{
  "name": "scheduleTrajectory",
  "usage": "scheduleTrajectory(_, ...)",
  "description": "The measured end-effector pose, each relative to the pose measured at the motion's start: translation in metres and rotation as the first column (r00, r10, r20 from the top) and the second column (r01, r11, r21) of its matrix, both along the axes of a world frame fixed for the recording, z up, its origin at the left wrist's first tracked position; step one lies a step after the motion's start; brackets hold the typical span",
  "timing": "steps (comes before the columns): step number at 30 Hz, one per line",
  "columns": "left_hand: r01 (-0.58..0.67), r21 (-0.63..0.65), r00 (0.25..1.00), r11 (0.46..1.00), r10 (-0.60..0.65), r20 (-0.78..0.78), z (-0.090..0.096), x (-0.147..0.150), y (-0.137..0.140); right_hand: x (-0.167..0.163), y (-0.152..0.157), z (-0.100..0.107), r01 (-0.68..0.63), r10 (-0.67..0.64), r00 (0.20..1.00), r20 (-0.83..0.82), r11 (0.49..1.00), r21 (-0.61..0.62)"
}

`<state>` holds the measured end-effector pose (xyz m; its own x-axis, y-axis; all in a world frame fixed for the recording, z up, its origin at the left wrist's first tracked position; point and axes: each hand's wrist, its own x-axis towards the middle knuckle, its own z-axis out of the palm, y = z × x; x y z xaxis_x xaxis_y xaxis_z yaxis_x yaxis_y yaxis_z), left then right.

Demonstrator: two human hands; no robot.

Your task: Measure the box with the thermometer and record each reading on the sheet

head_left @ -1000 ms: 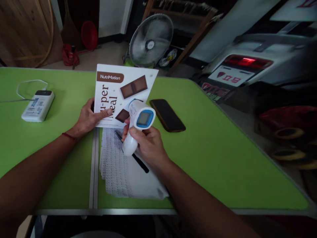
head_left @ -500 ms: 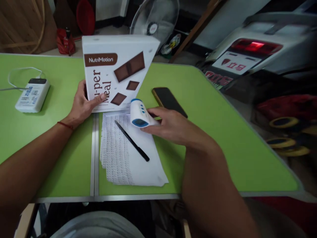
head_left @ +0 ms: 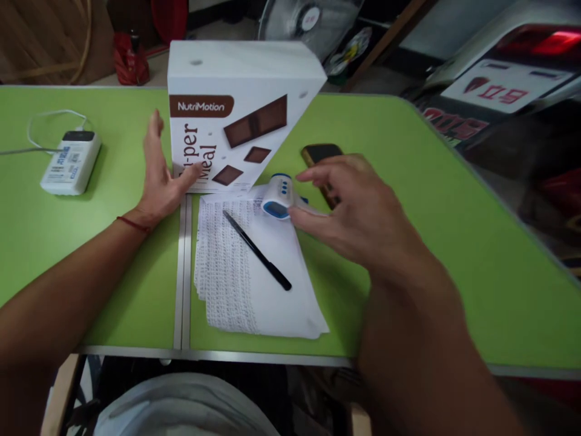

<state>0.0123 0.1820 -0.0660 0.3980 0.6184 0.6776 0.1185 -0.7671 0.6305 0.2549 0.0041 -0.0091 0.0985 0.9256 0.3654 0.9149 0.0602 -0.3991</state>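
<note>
A white NutriMotion box (head_left: pixel 254 79) with chocolate pieces printed on it stands upright on the green table. My left hand (head_left: pixel 161 172) is at its left edge, thumb across the front and the other fingers spread apart from the side. On the right, a white and blue infrared thermometer (head_left: pixel 278 195) rests at the top right of the written sheets (head_left: pixel 227 272). My right hand (head_left: pixel 358 206) is beside it with fingers apart, the thumb at or close to its rear end. A black pen (head_left: pixel 256 249) lies slantwise on the sheets.
Partly behind my right hand lies a dark phone (head_left: pixel 320 152). A white power bank (head_left: pixel 70 163) with cables sits on the left of the green table (head_left: pixel 122 290). Beyond the far edge are a fan (head_left: pixel 308 21), a red bag (head_left: pixel 130 60) and a scooter (head_left: pixel 512 79).
My right hand has let go of the thermometer, which now rests lower on the table side. My left fingers have opened away from the box. The view has shifted slightly.
</note>
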Motion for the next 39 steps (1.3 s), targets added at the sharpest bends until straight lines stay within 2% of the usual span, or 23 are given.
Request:
scheduleTrajectory(1, -0.123, 0.117, 0.992, 0.985, 0.120, 0.035, 0.003, -0.002, -0.002, -0.008, -0.002, 0.001, -0.063, 0.063, 0.997, -0.050, 0.998, 0.013)
scheduleTrajectory(2, -0.229, 0.225, 0.973, 0.947, 0.221, 0.061, 0.008, -0.004, -0.006, -0.017, -0.004, 0.000, -0.141, 0.139, 0.986, -0.096, 0.990, -0.011)
scheduleTrajectory(3, -0.286, 0.331, 0.957, 0.899, 0.283, 0.060, 0.014, -0.005, -0.011, -0.025, -0.005, -0.002, -0.188, 0.178, 0.979, -0.102, 0.977, -0.105)
scheduleTrajectory(5, -0.321, 0.487, 0.941, 0.812, 0.331, 0.070, 0.028, -0.002, -0.026, -0.038, -0.005, -0.011, -0.204, 0.201, 0.979, -0.034, 0.954, -0.219)
scheduleTrajectory(7, -0.281, 0.580, 0.955, 0.765, 0.281, 0.092, 0.043, 0.007, -0.051, -0.044, -0.004, -0.019, -0.213, 0.224, 0.974, 0.019, 0.947, -0.242)
scheduleTrajectory(9, -0.068, 0.636, 0.995, 0.769, 0.103, -0.018, 0.054, 0.017, -0.080, -0.043, -0.004, -0.022, -0.262, 0.267, 0.964, 0.000, 0.946, -0.189)
scheduleTrajectory(10, 0.096, 0.594, 0.983, 0.798, 0.017, -0.182, 0.058, 0.022, -0.095, -0.040, -0.003, -0.022, -0.298, 0.295, 0.955, -0.038, 0.944, -0.140)
scheduleTrajectory(11, 0.300, 0.600, 0.938, 0.742, -0.114, -0.327, 0.060, 0.025, -0.109, -0.036, -0.003, -0.020, -0.330, 0.324, 0.942, -0.082, 0.941, -0.074)
scheduleTrajectory(13, 0.573, 0.530, 0.787, 0.625, -0.241, -0.568, 0.059, 0.028, -0.130, -0.028, -0.002, -0.013, -0.361, 0.371, 0.913, -0.168, 0.928, 0.090)
scheduleTrajectory(14, 0.645, 0.451, 0.703, 0.617, -0.248, -0.667, 0.056, 0.027, -0.137, -0.025, -0.002, -0.009, -0.347, 0.379, 0.902, -0.204, 0.921, 0.178)
scheduleTrajectory(15, 0.678, 0.358, 0.628, 0.642, -0.253, -0.736, 0.052, 0.025, -0.142, -0.021, -0.002, -0.006, -0.320, 0.381, 0.892, -0.242, 0.912, 0.255)
scheduleTrajectory(17, 0.697, 0.223, 0.540, 0.681, -0.294, -0.788, 0.043, 0.018, -0.144, -0.018, -0.002, -0.001, -0.276, 0.397, 0.860, -0.320, 0.890, 0.362)
scheduleTrajectory(22, 0.665, 0.131, 0.551, 0.735, -0.365, -0.751, 0.020, 0.003, -0.141, -0.027, -0.001, -0.008, -0.222, 0.443, 0.738, -0.509, 0.872, 0.437)
scheduleTrajectory(25, 0.649, 0.123, 0.543, 0.751, -0.343, -0.766, 0.015, 0.001, -0.145, -0.043, -0.001, -0.019, -0.148, 0.461, 0.610, -0.645, 0.865, 0.479)
scheduleTrajectory(28, 0.626, 0.144, 0.555, 0.766, -0.309, -0.772, 0.018, 0.002, -0.150, -0.055, 0.002, -0.031, -0.145, 0.369, 0.496, -0.786, 0.928, 0.344)
scheduleTrajectory(32, 0.605, 0.176, 0.568, 0.777, -0.266, -0.779, 0.026, 0.005, -0.157, -0.061, 0.013, -0.043, -0.047, 0.141, 0.421, -0.896, 0.990, 0.133)
scheduleTrajectory(35, 0.593, 0.190, 0.570, 0.783, -0.240, -0.786, 0.030, 0.006, -0.164, -0.063, 0.020, -0.051, -0.009, 0.031, 0.430, -0.903, 0.999, 0.030)
scheduleTrajectory(39, 0.565, 0.259, 0.590, 0.783, -0.164, -0.791, 0.029, 0.007, -0.175, -0.065, 0.026, -0.054, 0.020, -0.008, 0.473, -0.881, 1.000, 0.001)
